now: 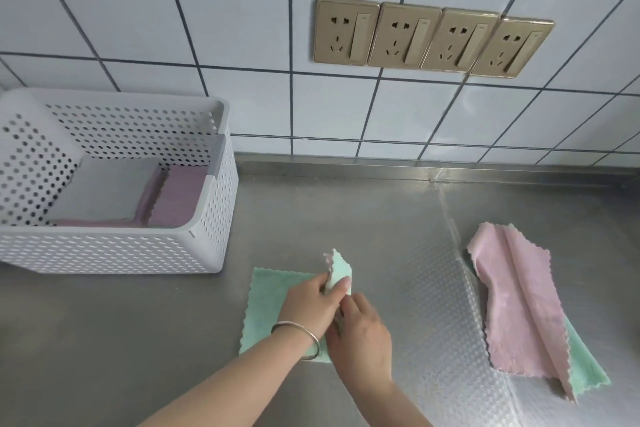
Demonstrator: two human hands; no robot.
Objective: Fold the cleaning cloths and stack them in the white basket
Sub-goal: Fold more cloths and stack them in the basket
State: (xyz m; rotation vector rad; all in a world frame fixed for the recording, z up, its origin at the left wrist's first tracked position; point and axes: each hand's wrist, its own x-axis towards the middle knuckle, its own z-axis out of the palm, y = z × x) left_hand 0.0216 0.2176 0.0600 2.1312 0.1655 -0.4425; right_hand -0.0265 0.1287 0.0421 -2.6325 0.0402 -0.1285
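Both hands, left hand point(309, 302) and right hand point(360, 333), grip the green cloth point(266, 302).

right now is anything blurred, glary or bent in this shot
Head view: wide-angle bend curves the tile lines and tilts the sockets; glare streaks the steel counter near the wall; the green cloth corner pinched by the left hand looks slightly soft, the right hand beside it; the basket is sharp.
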